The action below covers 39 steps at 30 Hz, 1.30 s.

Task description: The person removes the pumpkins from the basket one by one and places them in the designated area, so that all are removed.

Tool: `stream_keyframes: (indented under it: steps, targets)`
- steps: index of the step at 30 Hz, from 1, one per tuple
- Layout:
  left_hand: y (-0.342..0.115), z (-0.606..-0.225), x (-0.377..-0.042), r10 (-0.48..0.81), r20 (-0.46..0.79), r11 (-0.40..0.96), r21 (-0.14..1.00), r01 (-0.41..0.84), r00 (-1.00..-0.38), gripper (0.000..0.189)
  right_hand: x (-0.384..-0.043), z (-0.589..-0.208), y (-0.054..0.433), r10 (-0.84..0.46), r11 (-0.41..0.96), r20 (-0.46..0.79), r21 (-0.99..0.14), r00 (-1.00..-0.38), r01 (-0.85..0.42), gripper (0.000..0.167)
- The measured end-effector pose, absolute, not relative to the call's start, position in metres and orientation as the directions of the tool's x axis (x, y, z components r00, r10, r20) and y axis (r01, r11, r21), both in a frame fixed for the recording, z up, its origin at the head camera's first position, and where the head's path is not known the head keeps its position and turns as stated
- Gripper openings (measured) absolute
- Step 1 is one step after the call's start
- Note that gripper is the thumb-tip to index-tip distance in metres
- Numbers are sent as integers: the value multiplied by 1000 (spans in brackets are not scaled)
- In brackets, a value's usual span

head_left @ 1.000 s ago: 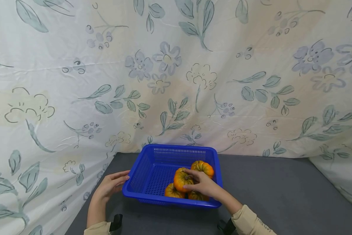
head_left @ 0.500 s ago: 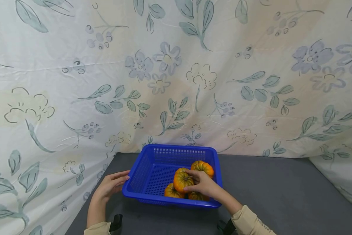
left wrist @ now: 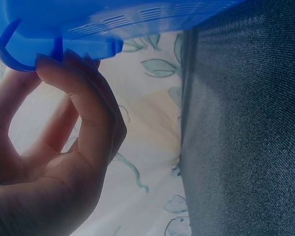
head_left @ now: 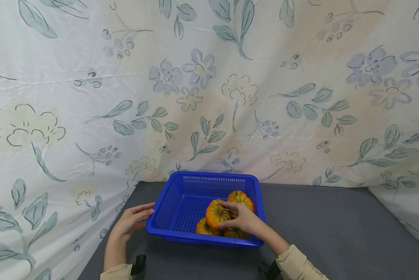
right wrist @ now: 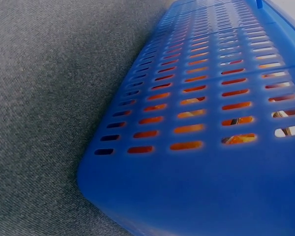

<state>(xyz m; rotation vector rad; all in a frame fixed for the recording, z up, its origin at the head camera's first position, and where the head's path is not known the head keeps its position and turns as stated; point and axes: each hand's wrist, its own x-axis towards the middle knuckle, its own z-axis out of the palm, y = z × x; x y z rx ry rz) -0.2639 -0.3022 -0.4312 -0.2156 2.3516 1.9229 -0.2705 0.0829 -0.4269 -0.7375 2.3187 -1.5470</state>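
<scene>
A blue plastic basket (head_left: 174, 234) with slotted walls stands on the dark grey cloth, several small orange pumpkins inside. At its left side, my left hand (head_left: 130, 219) holds the rim; in the left wrist view, bent fingers (left wrist: 91, 105) reach under the rim's edge. My right hand (head_left: 244, 220) grips one pumpkin (head_left: 215, 216) between thumb and fingers, above two others, a front left pumpkin (head_left: 206, 228) and a front right pumpkin (head_left: 235, 233). Another pumpkin (head_left: 240, 198) lies at the back right. The right wrist view shows the basket wall (right wrist: 201, 187), the hand hidden.
Dark grey cloth (head_left: 321, 229) covers the table and stretches well to the right of the basket. A pale floral curtain (head_left: 202, 93) hangs behind the table and along its left side, close to the basket's back edge. Both wrists have black straps.
Almost nothing differs. The right hand and the pumpkin it grips shift very slightly, while the left hand and the basket stay in place.
</scene>
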Motion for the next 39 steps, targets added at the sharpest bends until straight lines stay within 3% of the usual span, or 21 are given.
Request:
stream_keyframes:
  steps: [13, 24, 39]
  targets:
    - [-302, -431, -265, -42, -160, 199, 966, -165, -986, 56, -271, -422, 84, -510, 297, 61, -924, -858, -242, 73]
    - [-302, -431, -264, -45, -162, 204, 965, -168, -986, 55, -272, -409, 96, -516, 324, 149, -878, -844, -353, 71]
    - [-302, -429, -264, -51, -175, 194, 964, -181, -983, 56, -278, -385, 115, -431, 326, 133, -899, -893, -291, 74]
